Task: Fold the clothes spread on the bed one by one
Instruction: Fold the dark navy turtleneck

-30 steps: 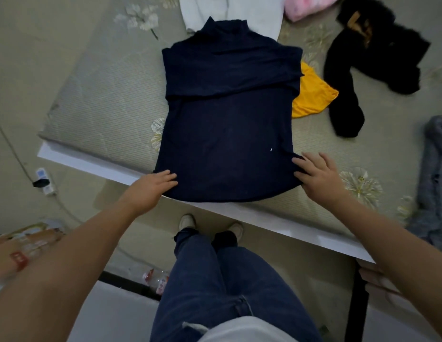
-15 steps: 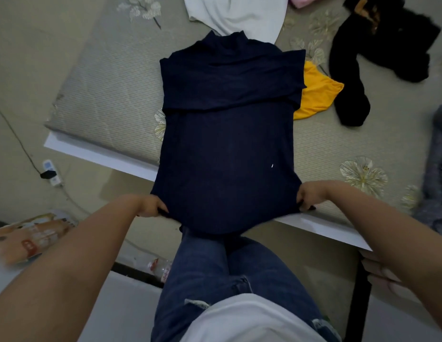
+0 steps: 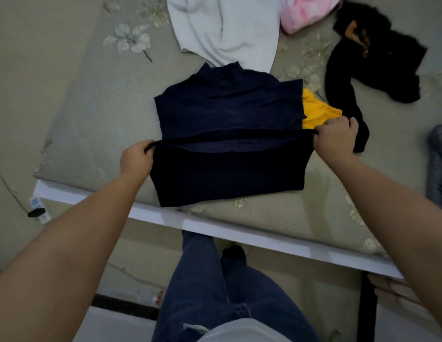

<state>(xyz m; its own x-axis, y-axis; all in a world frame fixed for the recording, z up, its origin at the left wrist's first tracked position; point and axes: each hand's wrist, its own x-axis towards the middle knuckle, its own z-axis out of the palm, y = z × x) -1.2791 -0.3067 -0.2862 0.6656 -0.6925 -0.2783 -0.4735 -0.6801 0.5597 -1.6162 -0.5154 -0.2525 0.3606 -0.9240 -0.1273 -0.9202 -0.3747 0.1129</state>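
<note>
A navy high-neck top (image 3: 227, 174) lies on the bed (image 3: 86, 134) near its front edge, sleeves folded in across the chest. Its lower half is lifted and doubled upward over the middle. My left hand (image 3: 137, 160) pinches the left corner of the hem. My right hand (image 3: 334, 141) pinches the right corner, and the hem is stretched taut between them, raised a little above the chest part.
A white garment (image 3: 224, 28) lies behind the collar, with a pink one (image 3: 306, 13) to its right. A yellow piece (image 3: 316, 112) peeks out by my right hand. A black garment (image 3: 373, 60) and a grey one (image 3: 439, 166) lie on the right. The bed's white edge (image 3: 215, 225) runs in front.
Both hands went from resting on the hem corners to gripping them at the bed edge, then carried the hem up and away, doubling the lower half over the middle.
</note>
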